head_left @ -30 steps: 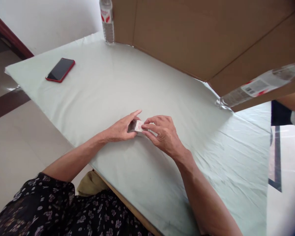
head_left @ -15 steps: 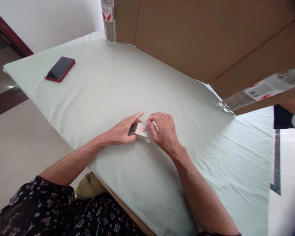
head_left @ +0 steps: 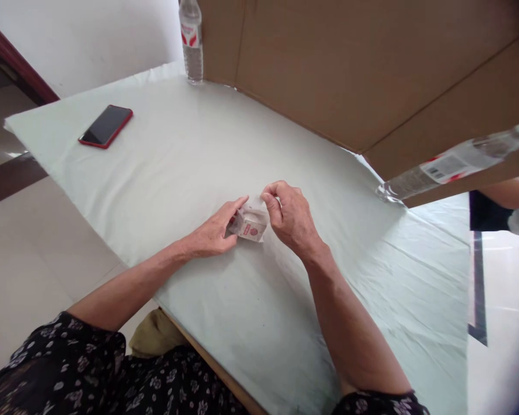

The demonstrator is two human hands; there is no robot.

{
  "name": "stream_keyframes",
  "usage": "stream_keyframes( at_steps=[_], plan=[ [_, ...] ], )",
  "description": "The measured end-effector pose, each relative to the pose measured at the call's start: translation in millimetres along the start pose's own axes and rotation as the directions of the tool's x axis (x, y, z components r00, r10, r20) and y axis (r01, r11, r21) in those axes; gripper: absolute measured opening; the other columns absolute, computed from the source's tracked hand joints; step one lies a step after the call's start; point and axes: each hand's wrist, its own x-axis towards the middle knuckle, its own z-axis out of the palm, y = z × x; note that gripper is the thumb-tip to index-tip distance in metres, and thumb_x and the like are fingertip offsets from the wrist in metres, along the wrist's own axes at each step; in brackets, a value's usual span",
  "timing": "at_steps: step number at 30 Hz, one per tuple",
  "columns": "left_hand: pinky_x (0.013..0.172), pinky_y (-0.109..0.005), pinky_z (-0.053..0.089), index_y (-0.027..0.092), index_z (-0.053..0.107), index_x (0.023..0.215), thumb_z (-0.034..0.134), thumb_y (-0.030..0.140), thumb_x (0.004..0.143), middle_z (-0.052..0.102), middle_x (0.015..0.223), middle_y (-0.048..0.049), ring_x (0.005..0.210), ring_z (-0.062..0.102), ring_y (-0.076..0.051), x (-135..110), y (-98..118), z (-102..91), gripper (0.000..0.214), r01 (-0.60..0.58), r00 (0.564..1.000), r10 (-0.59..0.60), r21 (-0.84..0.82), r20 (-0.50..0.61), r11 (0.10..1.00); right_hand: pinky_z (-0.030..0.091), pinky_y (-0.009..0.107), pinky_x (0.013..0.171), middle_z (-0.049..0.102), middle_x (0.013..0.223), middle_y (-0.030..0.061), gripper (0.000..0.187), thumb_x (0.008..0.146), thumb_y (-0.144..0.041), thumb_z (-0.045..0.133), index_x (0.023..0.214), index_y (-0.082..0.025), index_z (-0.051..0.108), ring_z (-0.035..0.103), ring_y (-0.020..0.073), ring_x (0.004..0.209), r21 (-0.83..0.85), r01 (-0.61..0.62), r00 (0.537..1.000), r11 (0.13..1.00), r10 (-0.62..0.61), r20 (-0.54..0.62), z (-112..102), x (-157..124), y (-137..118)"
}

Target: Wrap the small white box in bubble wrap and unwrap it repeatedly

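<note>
A small white box with red print lies on the cloth-covered table, partly inside a clear plastic wrapper. My left hand grips its left end, thumb on the near side and fingers on the far side. Above the box's right end, my right hand pinches an upper edge of the wrapper between thumb and forefinger and holds it raised. The box's left end is partly hidden by my left fingers.
A phone in a red case lies at the far left of the pale green tablecloth. Cardboard panels stand across the back, with one water bottle at their left and another bottle at right. Another person's arm shows behind.
My right hand has moved up slightly, lifting the plastic wrapper away from the box. The box's printed face has tilted towards me. My left hand keeps its hold.
</note>
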Motion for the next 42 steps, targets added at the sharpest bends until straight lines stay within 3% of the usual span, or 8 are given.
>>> stream_keyframes(
  at_steps=[6,11,14,19,25,31,37,42],
  plan=[
    [0.11,-0.05,0.04,0.022,0.035,0.152,0.069,0.024,0.067,0.05,0.143,-0.0145,0.123,0.054,-0.03,3,1,-2.0,0.092,0.088,0.995,-0.1,-0.315,-0.023,0.945,0.04,0.035,0.078,0.062,0.075,0.002,0.016,0.098,-0.025,0.041,0.085,-0.024,0.051,0.05,0.0188,0.066,-0.022,-0.029,1.0,0.999,0.029,0.007,-6,26,10],
    [0.085,-0.034,0.049,0.018,0.056,0.103,0.07,0.026,0.064,0.065,0.103,-0.0064,0.096,0.062,-0.02,8,4,-3.0,0.043,0.143,0.974,-0.216,-0.563,-0.063,0.814,0.039,0.033,0.074,0.064,0.077,0.0023,0.015,0.095,-0.026,0.045,0.082,-0.023,0.051,0.051,0.018,0.068,0.039,-0.098,0.995,0.994,0.098,0.002,4,51,28],
    [0.076,-0.03,0.048,0.016,0.062,0.097,0.068,0.023,0.063,0.067,0.094,-0.0047,0.086,0.062,-0.017,9,8,-2.9,0.035,0.25,0.952,-0.307,-0.599,0.007,0.761,0.04,0.031,0.071,0.064,0.077,0.002,0.016,0.092,-0.026,0.048,0.077,-0.023,0.052,0.054,0.0179,0.072,0.148,-0.204,0.978,0.968,0.209,-0.016,13,55,39],
    [0.085,-0.033,0.049,0.015,0.067,0.109,0.069,0.018,0.059,0.071,0.105,-0.0084,0.096,0.065,-0.02,10,8,-1.9,0.05,0.275,0.935,-0.353,-0.663,0.018,0.696,0.043,0.031,0.071,0.062,0.074,0.0001,0.022,0.094,-0.036,0.046,0.079,-0.023,0.054,0.058,0.016,0.069,0.294,-0.322,0.907,0.9,0.382,-0.176,7,19,33],
    [0.087,-0.032,0.048,0.016,0.072,0.109,0.073,0.02,0.06,0.072,0.101,-0.0075,0.097,0.065,-0.02,10,3,-2.2,0.049,0.244,0.944,-0.328,-0.744,0.035,0.622,0.037,0.029,0.062,0.064,0.072,0.0004,0.039,0.078,-0.059,0.068,0.078,-0.023,0.055,0.055,0.0162,0.064,0.089,-0.426,0.899,0.901,0.41,0.156,6,-36,-15],
    [0.09,-0.035,0.049,0.015,0.072,0.106,0.072,0.023,0.061,0.072,0.1,-0.0088,0.097,0.066,-0.021,12,4,-3.1,0.046,0.215,0.943,-0.332,-0.744,-0.01,0.632,0.035,0.031,0.065,0.06,0.069,-0.0002,0.013,0.084,-0.031,0.053,0.074,-0.023,0.054,0.05,0.0155,0.064,0.135,-0.475,0.88,0.87,0.467,0.086,21,-37,-8],
    [0.077,-0.03,0.048,0.018,0.067,0.093,0.072,0.036,0.068,0.065,0.1,-0.0053,0.086,0.06,-0.017,10,13,-7.5,0.031,0.186,0.859,-0.278,-0.244,-0.43,0.952,0.044,0.029,0.063,0.065,0.072,0.0003,0.023,0.082,-0.044,0.061,0.074,-0.023,0.055,0.057,0.0148,0.064,0.689,-0.535,0.775,0.489,0.609,0.17,17,-44,18],
    [0.064,-0.028,0.042,0.02,0.06,0.086,0.077,0.052,0.068,0.054,0.073,0.0024,0.067,0.051,-0.014,8,22,-1.3,0.04,0.291,0.898,-0.284,-0.03,-0.337,0.956,0.055,0.035,0.074,0.073,0.085,0.0034,0.034,0.079,-0.055,0.067,0.088,-0.023,0.058,0.068,0.0199,0.074,0.795,-0.544,0.789,0.268,0.485,0.376,22,-41,11]
  ],
)
